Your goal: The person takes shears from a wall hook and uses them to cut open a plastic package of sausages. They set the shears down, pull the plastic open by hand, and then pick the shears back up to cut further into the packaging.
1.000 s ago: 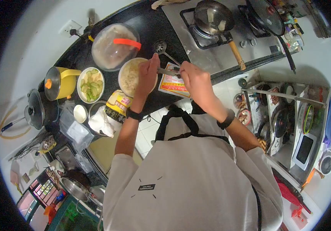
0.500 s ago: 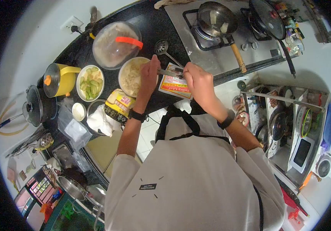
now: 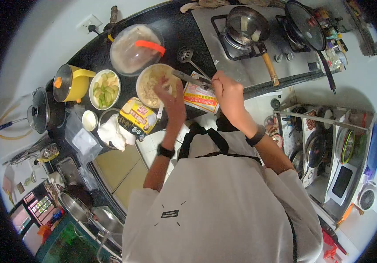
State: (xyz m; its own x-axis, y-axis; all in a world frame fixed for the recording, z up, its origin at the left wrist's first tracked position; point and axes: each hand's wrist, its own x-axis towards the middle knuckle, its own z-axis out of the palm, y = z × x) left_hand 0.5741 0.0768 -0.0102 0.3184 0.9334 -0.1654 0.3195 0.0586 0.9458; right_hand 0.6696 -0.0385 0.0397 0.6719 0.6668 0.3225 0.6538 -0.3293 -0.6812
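My right hand [image 3: 228,97] is closed around the handle end of a long metal blade [image 3: 186,77], which looks like a knife; its grip is hidden in my fist. The blade points left toward a white bowl of pale, lumpy food [image 3: 148,83]. Over the right side of that bowl is my left hand [image 3: 171,97], slightly blurred, fingers apart, with nothing visible in it. A white handle [image 3: 160,110] sticks out below the bowl's rim, beside my left hand. Under the blade lies a red, yellow and white printed packet [image 3: 201,100].
A pan [image 3: 247,26] and a lidded wok [image 3: 304,26] sit on the stove. Around the bowls are a slotted spoon [image 3: 185,54], a covered bowl [image 3: 131,57], sliced green vegetables [image 3: 104,94], a yellow pot [image 3: 75,85] and a yellow-black package [image 3: 136,117].
My left hand has moved away from the blade's tip, down and toward me, and its fingers have spread. The blade now tilts upward to the left, still in my right hand.
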